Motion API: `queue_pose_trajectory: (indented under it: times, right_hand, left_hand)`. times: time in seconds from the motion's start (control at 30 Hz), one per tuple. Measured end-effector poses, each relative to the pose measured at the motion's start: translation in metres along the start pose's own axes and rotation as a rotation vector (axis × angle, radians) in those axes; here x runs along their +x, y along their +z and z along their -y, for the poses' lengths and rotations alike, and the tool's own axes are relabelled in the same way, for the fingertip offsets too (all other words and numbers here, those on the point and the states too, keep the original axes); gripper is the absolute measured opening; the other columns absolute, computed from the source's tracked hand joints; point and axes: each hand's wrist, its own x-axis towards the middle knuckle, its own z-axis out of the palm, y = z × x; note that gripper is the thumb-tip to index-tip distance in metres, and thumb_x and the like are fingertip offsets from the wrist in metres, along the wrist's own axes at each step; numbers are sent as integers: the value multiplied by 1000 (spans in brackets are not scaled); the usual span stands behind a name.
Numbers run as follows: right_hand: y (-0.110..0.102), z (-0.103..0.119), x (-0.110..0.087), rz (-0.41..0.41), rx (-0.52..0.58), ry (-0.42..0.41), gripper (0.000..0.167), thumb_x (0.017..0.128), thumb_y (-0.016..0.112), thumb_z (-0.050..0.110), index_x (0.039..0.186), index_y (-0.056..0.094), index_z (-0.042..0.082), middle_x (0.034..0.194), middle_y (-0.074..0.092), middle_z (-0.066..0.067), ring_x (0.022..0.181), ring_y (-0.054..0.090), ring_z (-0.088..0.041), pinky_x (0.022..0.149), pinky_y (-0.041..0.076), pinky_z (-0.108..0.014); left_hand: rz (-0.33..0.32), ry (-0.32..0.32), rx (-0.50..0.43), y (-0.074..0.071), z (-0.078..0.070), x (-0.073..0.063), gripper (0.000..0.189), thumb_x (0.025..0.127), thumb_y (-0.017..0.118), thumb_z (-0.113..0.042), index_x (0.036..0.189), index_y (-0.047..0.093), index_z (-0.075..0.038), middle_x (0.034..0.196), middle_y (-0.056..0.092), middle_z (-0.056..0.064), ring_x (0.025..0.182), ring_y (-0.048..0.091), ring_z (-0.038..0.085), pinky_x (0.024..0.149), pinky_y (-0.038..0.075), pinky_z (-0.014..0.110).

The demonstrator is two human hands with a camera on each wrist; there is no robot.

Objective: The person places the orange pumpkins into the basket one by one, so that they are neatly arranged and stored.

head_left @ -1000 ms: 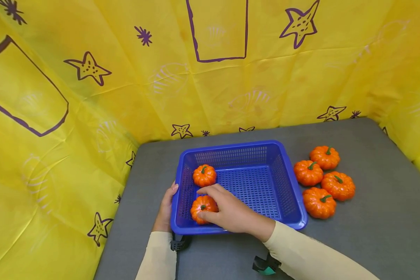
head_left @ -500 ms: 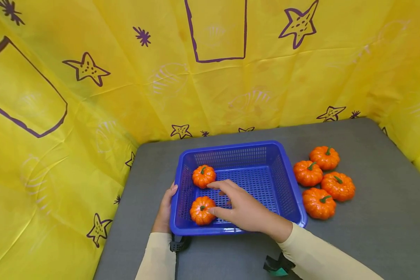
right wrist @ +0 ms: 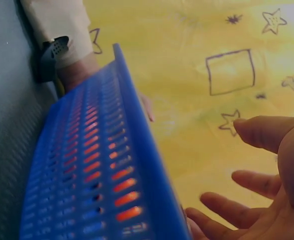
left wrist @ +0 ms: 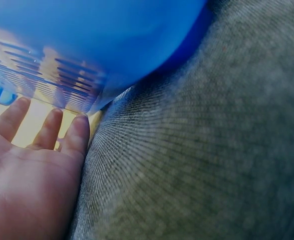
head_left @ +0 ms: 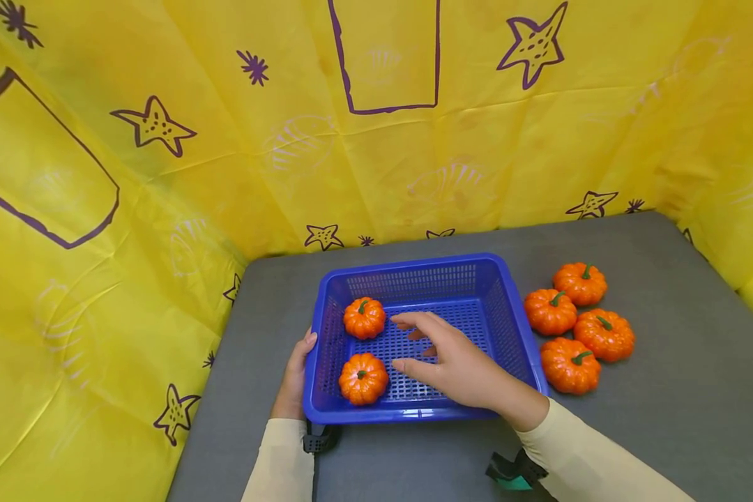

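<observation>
A blue plastic basket (head_left: 427, 415) with slotted walls sits on the grey table. Two orange toy pumpkins with green stems lie along its left side, a rear pumpkin (head_left: 364, 318) and a front pumpkin (head_left: 363, 378). Over the basket floor hovers my right hand (head_left: 461, 362), thumb and fingers spread and holding nothing, just right of both pumpkins. My left hand (head_left: 293, 373) rests against the basket's left outer side; in the left wrist view its fairly straight fingers (left wrist: 76, 132) touch the slotted wall. The left thumb is outside that view.
Several more orange pumpkins (head_left: 604, 335) are clustered on the table (head_left: 678, 418) just right of the basket. Yellow cloth (head_left: 389, 181) with purple starfish drawings hangs behind and at both sides.
My right hand has let go of the front pumpkin and moved right, away from it. The pumpkin stays in the basket's front left corner. The left hand has kept its place.
</observation>
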Motion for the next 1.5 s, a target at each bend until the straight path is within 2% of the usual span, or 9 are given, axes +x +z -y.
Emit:
queue_pose_trajectory:
  times: [0.13, 0.57, 0.83, 1.13, 1.37, 1.5]
  right_hand:
    - [-9, 0, -3, -17, 12, 2, 57, 104, 76, 33, 155, 56, 16, 149, 59, -2, 130, 58, -26, 100, 54, -56]
    - [-31, -6, -15, -115, 5, -27, 55, 104, 76, 22, 154, 56, 13, 147, 61, -4, 128, 60, -27, 98, 55, -52]
    - [-47, -10, -21, -172, -11, -42, 53, 105, 75, 18, 155, 56, 14, 144, 63, -5, 125, 62, -26, 96, 56, -51]
    - [-67, -16, -29, -226, -4, -33, 54, 105, 74, 11, 155, 55, 12, 145, 62, -9, 128, 60, -28, 94, 56, -35]
    - [-79, -19, -37, -248, 17, 4, 55, 106, 72, 10, 157, 52, 11, 148, 60, -12, 130, 57, -36, 95, 52, -26]
    - [-85, -21, -41, -270, 15, 19, 56, 106, 72, 10, 158, 52, 11, 148, 59, -14, 131, 57, -35, 96, 50, -22]
  left_hand:
    - [3, 3, 3, -1, 0, 0, 67, 111, 40, -45, 173, 23, -28, 169, 35, 18, 141, 49, 35, 114, 45, 47]
    - [-25, -23, -9, -1, 1, 0, 66, 110, 43, -47, 172, 27, -33, 169, 39, 13, 144, 46, 37, 115, 44, 49]
    - [-5, -8, 8, -1, -1, -1, 68, 110, 40, -47, 174, 23, -30, 170, 35, 17, 141, 48, 35, 114, 45, 47]
    - [-27, -27, -20, -4, 3, 0, 66, 110, 44, -48, 172, 27, -35, 169, 39, 10, 147, 43, 38, 117, 43, 50]
    - [-29, -29, -22, -3, 2, 0, 66, 110, 43, -47, 172, 27, -34, 169, 39, 11, 147, 43, 38, 117, 42, 49]
    - [-22, -25, -22, -1, 0, -1, 65, 110, 42, -47, 172, 27, -33, 170, 37, 13, 145, 44, 37, 116, 43, 48]
